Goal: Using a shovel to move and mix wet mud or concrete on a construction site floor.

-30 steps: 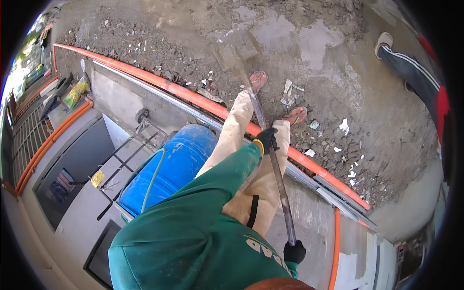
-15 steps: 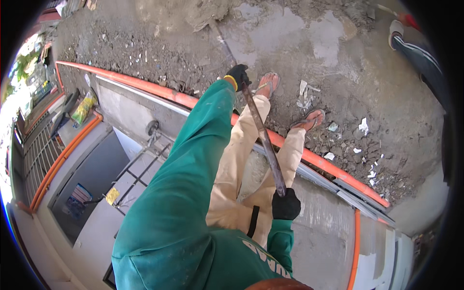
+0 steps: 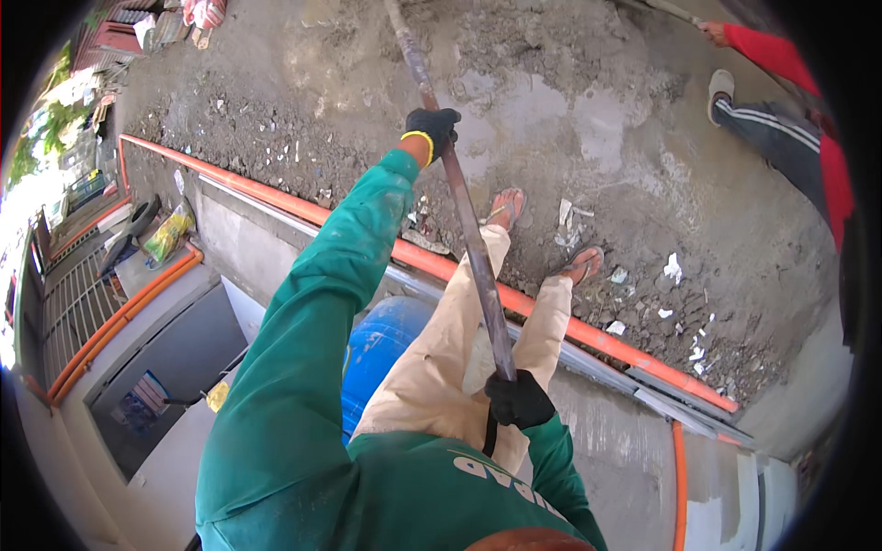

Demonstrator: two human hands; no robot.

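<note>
A long, mud-stained pole (image 3: 473,234) slants from my waist to the upper edge of the head view, where its far end goes out of sight. My left hand (image 3: 432,129), in a black glove with a yellow cuff, is wrapped round its upper part, arm stretched out. Close to my waist, my right hand (image 3: 519,399), also black-gloved, grips the near end. Under the far part of the pole lies wet grey mud or mortar (image 3: 524,106).
An orange pipe (image 3: 588,335) runs across by my legs. Rubble and white scraps (image 3: 672,268) lie near my sandalled feet (image 3: 579,264). A blue rounded drum (image 3: 381,344) shows beside my left arm. At upper right, a co-worker's red sleeve (image 3: 772,55) reaches to another pole (image 3: 675,11).
The pole has swung outward, its far end leaving the view. My left hand has moved farther out and slightly left; my right hand shifted slightly left. More of the co-worker and the blue drum show.
</note>
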